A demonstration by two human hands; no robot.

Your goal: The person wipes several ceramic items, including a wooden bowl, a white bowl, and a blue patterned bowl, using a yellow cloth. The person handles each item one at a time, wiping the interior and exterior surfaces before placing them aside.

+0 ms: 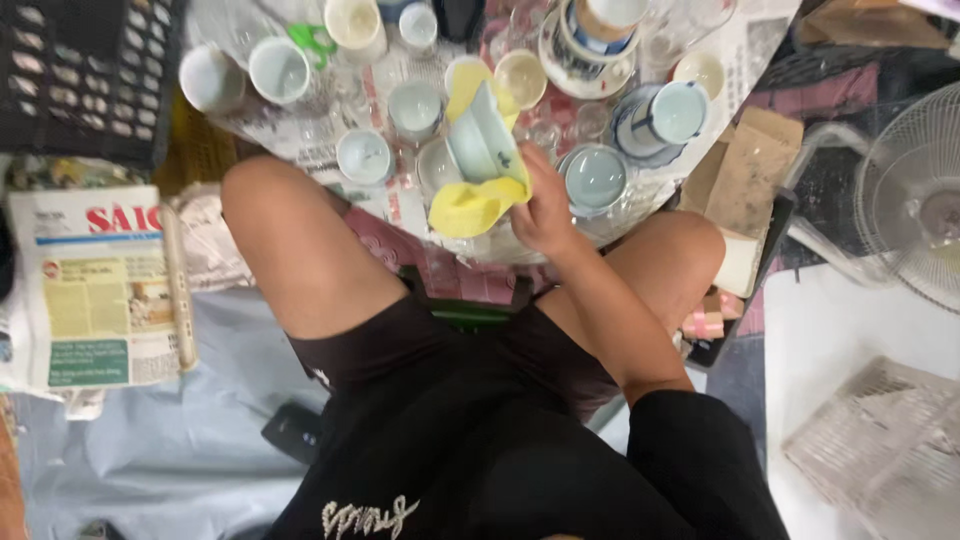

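1. The right hand (545, 210) is closed around a yellow cloth (470, 205), which is wrapped round a pale blue bowl (482, 140). The bowl is tipped on its side, held just above the tabletop (740, 50).
2. I can't spot the left hand anywhere from here, so no idea what it's doing.
3. The bowl and cloth sit right in the middle of the view, between the person's bare knees, out in front of black shorts and a black shirt.
4. The tabletop is covered in newspaper and packed with crockery: a small light blue cup (363, 156) just left of the cloth, another cup (414, 108) behind it, and a white mug (279, 70) further back left.
5. Right of the hand there's a blue-green bowl (594, 178) almost touching it, and a blue and white cup (668, 115) behind that.
6. Green scissors (315, 42) lie near the back between the mugs.
7. On the floor to the left is a folded newspaper stack (100, 285), with a black crate (80, 70) above it.
8. A white fan (915, 195) stands off to the right, well apart.
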